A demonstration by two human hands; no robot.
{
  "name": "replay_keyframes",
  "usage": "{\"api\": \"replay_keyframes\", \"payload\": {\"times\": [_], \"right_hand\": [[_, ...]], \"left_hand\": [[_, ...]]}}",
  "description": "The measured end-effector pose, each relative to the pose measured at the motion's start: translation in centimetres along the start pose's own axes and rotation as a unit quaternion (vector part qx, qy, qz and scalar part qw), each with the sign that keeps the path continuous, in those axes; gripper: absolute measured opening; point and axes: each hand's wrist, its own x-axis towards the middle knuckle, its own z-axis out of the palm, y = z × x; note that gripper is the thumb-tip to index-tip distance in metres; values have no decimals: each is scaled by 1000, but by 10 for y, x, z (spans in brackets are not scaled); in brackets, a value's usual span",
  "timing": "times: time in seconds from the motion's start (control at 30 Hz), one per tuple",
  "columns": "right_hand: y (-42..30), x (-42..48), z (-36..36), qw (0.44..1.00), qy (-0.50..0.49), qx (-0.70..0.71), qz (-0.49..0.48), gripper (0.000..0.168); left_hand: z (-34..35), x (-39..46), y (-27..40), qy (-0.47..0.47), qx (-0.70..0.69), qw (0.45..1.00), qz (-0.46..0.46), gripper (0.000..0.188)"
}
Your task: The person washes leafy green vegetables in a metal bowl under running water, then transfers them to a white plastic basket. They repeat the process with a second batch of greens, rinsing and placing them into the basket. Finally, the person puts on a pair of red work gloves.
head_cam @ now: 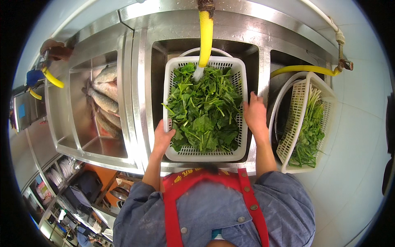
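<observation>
A white plastic basket full of cut leafy greens sits over the middle basin of a steel sink. Water runs onto the greens from a yellow hose. My left hand grips the basket's left wall, its thumb over the rim. At the right wall is my right hand, its fingers pointing away from me; whether it grips the rim or only touches it cannot be told. Part of a round rim shows behind the basket.
Several whole fish lie in the left basin. On the right, a tilted plastic basket of long-stemmed greens leans over a large round vessel, with another yellow hose behind. Shelves with stacked plates stand at lower left; a person is far off.
</observation>
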Motion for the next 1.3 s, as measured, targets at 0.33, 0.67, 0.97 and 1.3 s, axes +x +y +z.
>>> {"api": "replay_keyframes", "payload": {"times": [0.33, 0.67, 0.97, 1.3], "right_hand": [[-25, -18, -21, 996, -22, 24, 84, 27], [-26, 31, -20, 996, 40, 44, 69, 24], [-39, 47, 1, 987, 120, 85, 59, 28], [-45, 37, -8, 952, 282, 58, -99, 52]], "left_hand": [[-11, -29, 13, 14, -77, 997, -11, 58], [2, 39, 22, 36, -64, 994, 83, 57], [27, 50, 39, 248, 349, 835, 346, 59], [60, 11, 89, 178, 210, 930, 241, 67]]}}
